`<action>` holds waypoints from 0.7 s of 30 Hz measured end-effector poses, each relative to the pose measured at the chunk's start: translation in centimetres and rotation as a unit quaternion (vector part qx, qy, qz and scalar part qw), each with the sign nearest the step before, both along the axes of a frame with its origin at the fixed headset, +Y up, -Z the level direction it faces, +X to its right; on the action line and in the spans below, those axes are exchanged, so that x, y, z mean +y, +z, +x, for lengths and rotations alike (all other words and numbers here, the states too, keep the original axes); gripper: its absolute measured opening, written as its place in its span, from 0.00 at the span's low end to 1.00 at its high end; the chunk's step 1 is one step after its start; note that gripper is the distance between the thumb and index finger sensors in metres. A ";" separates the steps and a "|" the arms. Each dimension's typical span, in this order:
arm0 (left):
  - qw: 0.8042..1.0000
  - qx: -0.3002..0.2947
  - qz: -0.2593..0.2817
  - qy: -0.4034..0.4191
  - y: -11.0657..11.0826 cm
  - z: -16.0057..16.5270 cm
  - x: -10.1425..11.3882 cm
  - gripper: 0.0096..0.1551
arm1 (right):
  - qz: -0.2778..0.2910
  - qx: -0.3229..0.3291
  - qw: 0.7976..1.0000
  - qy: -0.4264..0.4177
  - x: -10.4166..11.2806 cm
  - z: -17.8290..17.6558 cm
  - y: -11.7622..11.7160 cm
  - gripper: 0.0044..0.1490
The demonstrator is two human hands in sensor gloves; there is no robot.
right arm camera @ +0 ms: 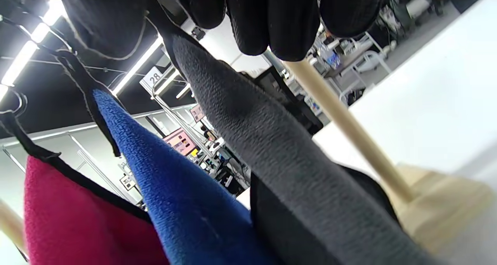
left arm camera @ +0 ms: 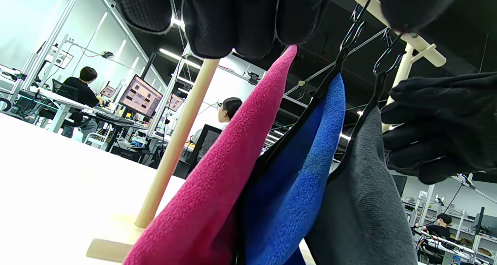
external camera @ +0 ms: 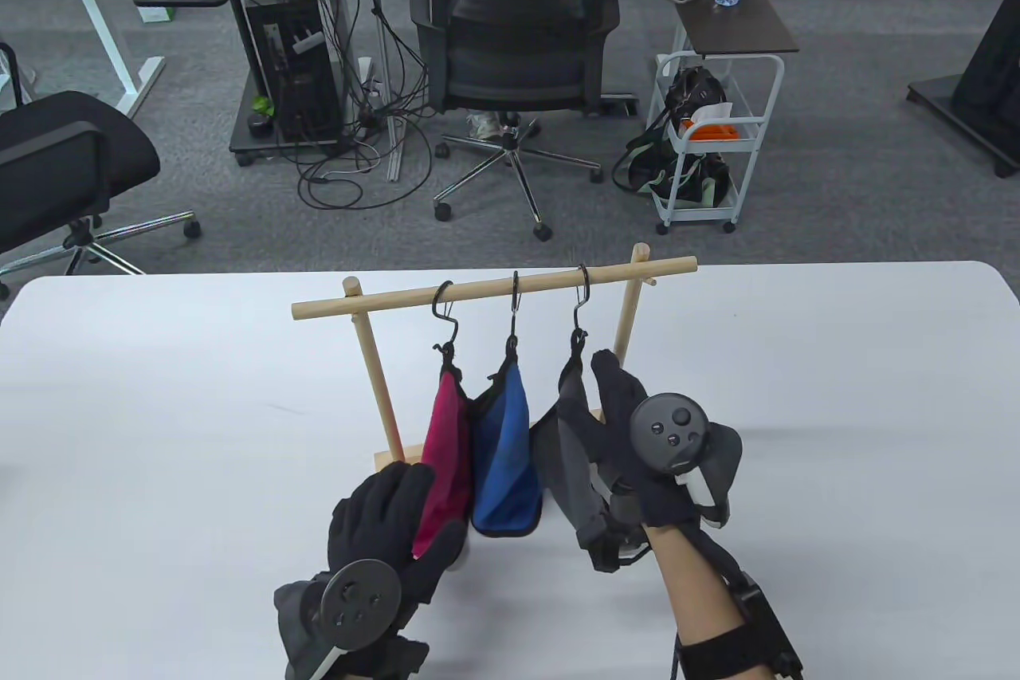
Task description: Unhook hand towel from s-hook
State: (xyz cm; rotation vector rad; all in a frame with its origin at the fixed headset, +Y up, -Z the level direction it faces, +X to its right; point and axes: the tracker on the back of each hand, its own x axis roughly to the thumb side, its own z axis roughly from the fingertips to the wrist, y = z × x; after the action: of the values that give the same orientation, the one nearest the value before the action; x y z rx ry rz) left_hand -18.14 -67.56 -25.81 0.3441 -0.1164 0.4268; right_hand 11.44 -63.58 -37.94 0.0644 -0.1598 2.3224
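A wooden rack (external camera: pixel 382 303) stands on the white table (external camera: pixel 159 409) with three black s-hooks on its bar. A pink towel (external camera: pixel 446 433) hangs from the left hook (external camera: pixel 446 313), a blue towel (external camera: pixel 506 465) from the middle hook (external camera: pixel 514 305), and a grey towel (external camera: pixel 570 441) from the right hook (external camera: pixel 580 297). My right hand (external camera: pixel 606 409) grips the grey towel below its hook; the towel (right arm camera: pixel 264 140) runs between thumb and fingers in the right wrist view. My left hand (external camera: pixel 434 509) holds the pink towel's lower end (left arm camera: pixel 217 171).
The rack's right post (right arm camera: pixel 349 129) and wooden base (right arm camera: pixel 438 203) stand just behind my right hand. Beyond the table's far edge are an office chair (external camera: pixel 510 42) and a white cart (external camera: pixel 709 138). Bare white tabletop lies on both sides of the rack.
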 end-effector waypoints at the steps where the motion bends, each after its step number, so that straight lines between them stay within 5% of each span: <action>1: 1.000 0.000 0.000 0.000 0.0 0.0 0.0 0.43 | -0.009 0.000 1.000 -0.010 -0.2 0.0 -0.3 0.48; 11: 1.000 0.003 0.006 0.007 0.0 -0.3 0.2 0.43 | -0.056 -0.010 0.997 -0.054 -2.0 -0.4 -2.1 0.41; 21: 1.000 0.002 0.006 0.007 0.0 -0.3 0.2 0.42 | -0.046 -0.031 0.997 -0.061 -2.0 -0.2 -2.1 0.29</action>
State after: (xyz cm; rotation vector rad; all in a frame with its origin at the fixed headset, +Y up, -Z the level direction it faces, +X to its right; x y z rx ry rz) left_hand -18.41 -67.39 -25.84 0.3568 -0.1128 0.4398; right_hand 11.21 -65.59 -40.08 -0.0611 -0.0847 2.2068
